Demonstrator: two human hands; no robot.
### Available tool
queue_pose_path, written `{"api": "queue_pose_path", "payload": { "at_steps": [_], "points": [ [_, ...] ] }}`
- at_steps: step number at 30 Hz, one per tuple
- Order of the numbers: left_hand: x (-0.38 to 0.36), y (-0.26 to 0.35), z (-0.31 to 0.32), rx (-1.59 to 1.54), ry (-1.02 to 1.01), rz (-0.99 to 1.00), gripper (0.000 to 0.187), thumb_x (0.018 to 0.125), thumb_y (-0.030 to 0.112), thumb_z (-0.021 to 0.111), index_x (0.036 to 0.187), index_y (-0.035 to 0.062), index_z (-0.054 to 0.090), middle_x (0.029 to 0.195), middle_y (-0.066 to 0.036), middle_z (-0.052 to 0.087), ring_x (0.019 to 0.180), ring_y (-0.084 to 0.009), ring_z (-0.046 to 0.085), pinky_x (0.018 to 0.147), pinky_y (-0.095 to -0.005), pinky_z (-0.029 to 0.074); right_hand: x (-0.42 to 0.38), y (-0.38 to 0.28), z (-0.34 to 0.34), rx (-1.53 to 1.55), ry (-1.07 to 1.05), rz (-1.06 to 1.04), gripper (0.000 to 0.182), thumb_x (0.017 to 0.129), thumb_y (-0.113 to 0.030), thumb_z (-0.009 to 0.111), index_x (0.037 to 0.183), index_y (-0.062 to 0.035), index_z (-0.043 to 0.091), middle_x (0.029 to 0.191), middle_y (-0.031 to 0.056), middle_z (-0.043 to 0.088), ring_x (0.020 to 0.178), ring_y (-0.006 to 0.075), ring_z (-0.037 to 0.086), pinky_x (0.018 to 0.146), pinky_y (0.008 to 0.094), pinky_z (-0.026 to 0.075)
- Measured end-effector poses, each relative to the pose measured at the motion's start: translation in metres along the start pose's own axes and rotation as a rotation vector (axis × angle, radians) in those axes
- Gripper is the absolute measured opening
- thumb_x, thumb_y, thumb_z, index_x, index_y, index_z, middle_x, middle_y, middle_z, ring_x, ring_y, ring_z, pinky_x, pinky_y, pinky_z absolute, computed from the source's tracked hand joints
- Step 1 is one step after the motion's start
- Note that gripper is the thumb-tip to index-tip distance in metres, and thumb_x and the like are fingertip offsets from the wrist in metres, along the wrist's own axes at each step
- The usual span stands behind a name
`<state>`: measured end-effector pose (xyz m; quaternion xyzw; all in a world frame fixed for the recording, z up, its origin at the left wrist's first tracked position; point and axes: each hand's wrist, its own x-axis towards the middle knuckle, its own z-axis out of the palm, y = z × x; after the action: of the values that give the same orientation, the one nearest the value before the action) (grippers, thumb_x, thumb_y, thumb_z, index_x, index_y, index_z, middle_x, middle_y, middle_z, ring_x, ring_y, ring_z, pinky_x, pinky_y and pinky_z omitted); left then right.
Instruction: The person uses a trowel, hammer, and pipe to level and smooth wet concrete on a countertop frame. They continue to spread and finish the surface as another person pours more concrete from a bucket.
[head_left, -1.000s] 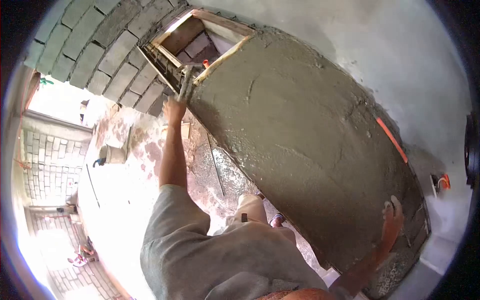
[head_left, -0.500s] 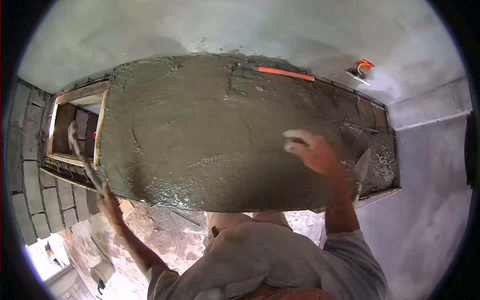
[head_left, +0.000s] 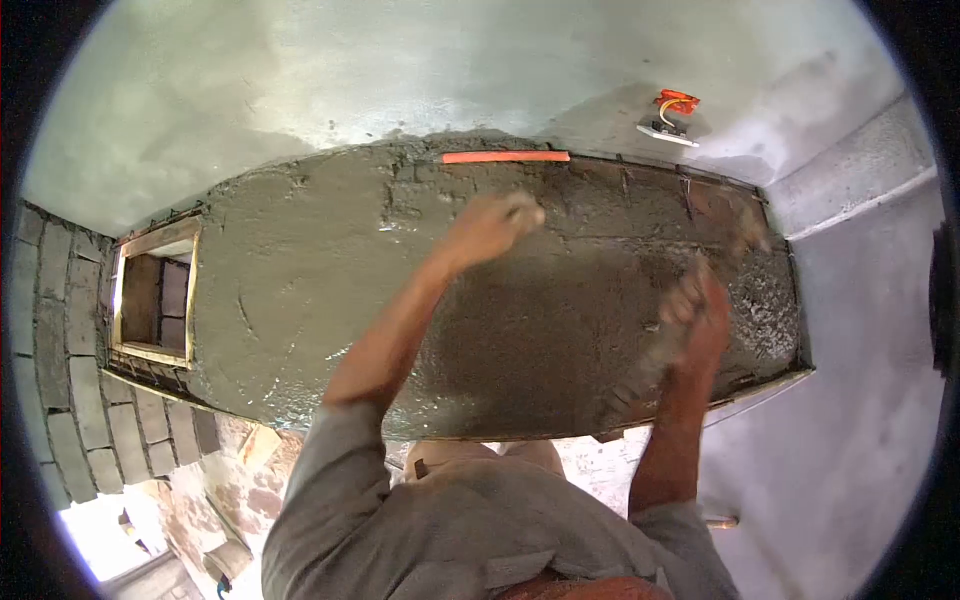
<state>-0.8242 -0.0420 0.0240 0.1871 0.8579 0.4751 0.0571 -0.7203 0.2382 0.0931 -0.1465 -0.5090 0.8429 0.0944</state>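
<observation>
Wet grey mortar [head_left: 300, 260] covers a long slab in front of me. My left hand [head_left: 492, 228] is over the middle of it, with fingers curled in; whether anything is inside them is hidden. At the right end, my right hand [head_left: 697, 312] grips a long mortar-covered strip [head_left: 640, 378], smeared by motion and slanting from near my body toward the back right. Rough, pebbly mortar [head_left: 768, 315] lies just right of that hand. An orange-red strip [head_left: 505, 157] rests along the slab's back edge, beyond my left hand.
A wood-framed opening [head_left: 155, 352] is set in the slab's left end. Block wall [head_left: 95, 400] stands at left, a plastered wall [head_left: 300, 80] behind. An electrical box with wires [head_left: 677, 105] sticks out of that wall. A small handle-like piece [head_left: 722, 522] shows below right.
My left hand has swung from the far left to the middle, and the stick it held is gone from it. My right hand has moved right and now grips a mortar-covered strip.
</observation>
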Motion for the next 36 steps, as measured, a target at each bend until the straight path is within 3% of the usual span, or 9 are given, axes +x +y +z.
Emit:
{"api": "queue_pose_path", "payload": {
  "at_steps": [5,7,10,15,21,22,24,28,36],
  "points": [
    [0.165,-0.068,0.063,0.834,-0.032,-0.131,0.026,0.087,0.027,0.057,0.105,0.0107,0.065,0.11,-0.013,0.063,0.109,-0.0307,0.055,0.087,-0.0444,0.046,-0.023,-0.023,-0.137,-0.179,0.449,-0.079,0.033,0.087,-0.019,0.063,0.112,-0.0026,0.051,0.08,0.0023,0.054,0.059,0.0091,0.048,0.047,0.0252,0.04],
    [0.186,-0.076,0.081,0.893,-0.036,-0.174,0.026,0.087,0.026,0.056,0.106,0.0116,0.066,0.113,-0.013,0.061,0.111,-0.0291,0.053,0.088,-0.0439,0.046,-0.041,-0.035,-0.174,-1.118,0.186,-0.532,0.03,0.086,-0.018,0.061,0.11,-0.0018,0.051,0.076,0.0024,0.055,0.055,0.0079,0.048,0.042,0.0238,0.039],
    [0.198,-0.081,0.094,1.013,-0.088,-0.178,0.028,0.088,0.028,0.055,0.108,0.0132,0.067,0.118,-0.011,0.059,0.115,-0.0265,0.051,0.089,-0.0419,0.044,-0.053,-0.05,-0.139,-0.293,0.175,-0.234,0.011,0.091,-0.012,0.054,0.099,-0.0048,0.051,0.057,-0.0058,0.033,0.043,0.0035,0.03,0.035,0.0202,0.027],
    [0.195,-0.076,0.08,1.153,-0.146,-0.113,0.032,0.09,0.029,0.054,0.116,0.013,0.063,0.117,-0.009,0.057,0.115,-0.0257,0.05,0.089,-0.0418,0.043,-0.047,-0.043,-0.156,-0.363,0.201,-0.171,0.018,0.087,-0.013,0.057,0.101,-0.0038,0.051,0.062,-0.0025,0.043,0.044,0.0037,0.035,0.037,0.0208,0.029],
    [0.135,-0.073,-0.048,0.604,0.36,-0.159,0.029,0.088,0.01,0.049,0.117,0.0078,0.053,0.11,-0.014,0.062,0.093,-0.0345,0.062,0.082,-0.0422,0.05,-0.036,-0.03,-0.148,-0.633,0.166,-0.109,0.026,0.08,-0.016,0.065,0.1,-0.002,0.054,0.073,0.0029,0.052,0.055,0.0099,0.047,0.047,0.0235,0.039],
    [0.11,-0.078,-0.074,0.463,0.538,0.136,0.027,0.09,0.013,0.048,0.115,0.0052,0.053,0.098,-0.016,0.065,0.091,-0.0313,0.063,0.077,-0.0431,0.051,-0.034,-0.024,-0.147,-0.755,0.178,-0.161,0.029,0.079,-0.016,0.067,0.101,-0.0011,0.055,0.077,0.0045,0.054,0.059,0.0126,0.051,0.051,0.0256,0.042],
    [0.064,-0.045,-0.124,0.191,0.589,-0.322,0.023,0.092,0.015,0.047,0.113,0.0051,0.052,0.088,-0.016,0.066,0.077,-0.0324,0.066,0.068,-0.0385,0.05,-0.034,-0.021,-0.141,-0.783,0.115,-0.11,0.035,0.077,-0.017,0.069,0.104,0.0003,0.054,0.081,0.0065,0.055,0.065,0.0154,0.053,0.056,0.0285,0.045],
    [0.008,-0.112,-0.193,0.203,0.89,-0.057,0.017,0.084,0.008,0.059,0.096,0.0008,0.049,0.083,-0.012,0.063,0.078,-0.019,0.06,0.072,-0.0316,0.048,-0.04,-0.002,-0.114,-1.058,0.173,-0.102,0.044,0.074,-0.021,0.072,0.109,0.0011,0.056,0.089,0.0101,0.059,0.075,0.019,0.055,0.064,0.0338,0.047],
    [0.008,-0.122,-0.173,-0.114,0.996,0.045,0.016,0.083,0.008,0.062,0.092,0.0021,0.05,0.083,-0.007,0.059,0.076,-0.0142,0.057,0.07,-0.0296,0.048,-0.047,0.006,-0.02,-1.195,-0.027,-0.036,0.033,0.076,-0.018,0.067,0.103,-0.0005,0.059,0.088,0.0095,0.061,0.071,0.019,0.056,0.064,0.0337,0.046]
  ]
}}
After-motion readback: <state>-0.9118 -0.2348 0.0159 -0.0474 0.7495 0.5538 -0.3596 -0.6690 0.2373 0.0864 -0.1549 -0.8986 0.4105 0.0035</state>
